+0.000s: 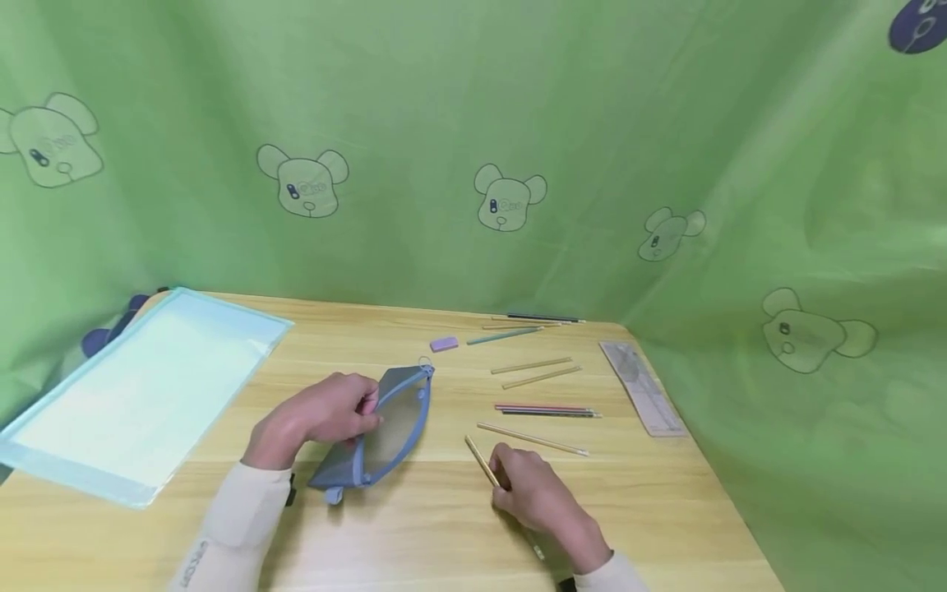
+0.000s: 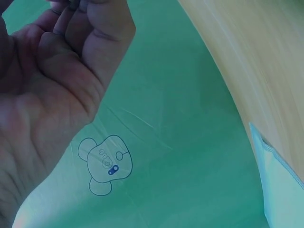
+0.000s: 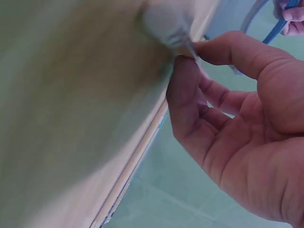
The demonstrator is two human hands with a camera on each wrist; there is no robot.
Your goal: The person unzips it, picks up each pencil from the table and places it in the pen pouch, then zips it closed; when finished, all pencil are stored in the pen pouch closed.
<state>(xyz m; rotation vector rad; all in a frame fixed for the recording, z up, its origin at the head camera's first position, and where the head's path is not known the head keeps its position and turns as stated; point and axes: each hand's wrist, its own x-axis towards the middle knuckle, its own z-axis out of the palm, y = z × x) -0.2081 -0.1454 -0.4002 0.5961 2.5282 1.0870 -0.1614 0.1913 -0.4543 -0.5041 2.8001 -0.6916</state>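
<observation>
Over a wooden table (image 1: pixel 414 543), the left hand (image 1: pixel 336 409) grips a gaping blue pouch (image 1: pixel 390 432); the right hand (image 1: pixel 528 487) pinches a gold pencil (image 1: pixel 481 460).

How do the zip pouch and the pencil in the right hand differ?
Color: the pouch is grey with blue trim; the pencil is gold-tan.
Shape: the pouch is broad, its mouth gaping; the pencil is thin and straight.
Grip: the left hand holds the pouch; the right hand pinches the pencil.
Shared: each is held by one hand.
</observation>
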